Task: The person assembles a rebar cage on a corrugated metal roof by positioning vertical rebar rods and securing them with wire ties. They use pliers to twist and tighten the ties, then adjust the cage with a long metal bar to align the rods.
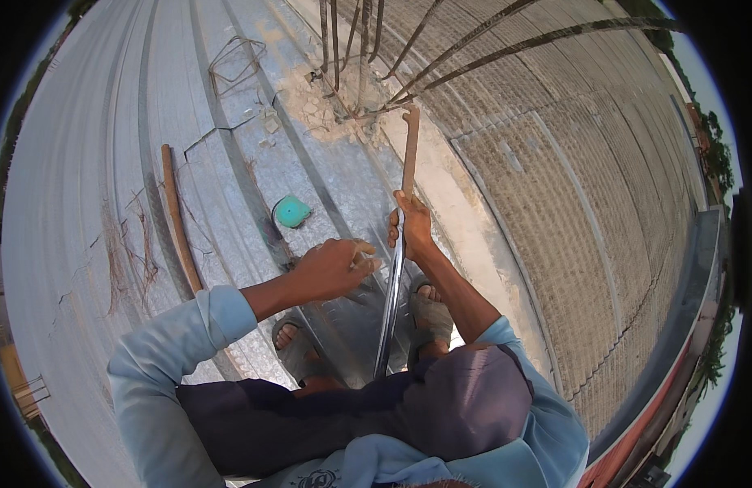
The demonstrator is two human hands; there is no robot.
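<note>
Head view, outdoors, looking down on a corrugated galvanised steel deck with a patch of crumbled concrete at twelve o'clock. Bundle of rebar rising from that patch. Ribbed brick wall top off at three o'clock, above a red roof edge. Right hand wrapped tight round a long rebar bending tool, its rusty head reaching to the rebar base. Left hand curled shut just beside the bar at its nine o'clock; contents impossible to tell. Teal lid and wooden stick lying at ten o'clock. Sandalled feet planted on the deck at six o'clock.
</note>
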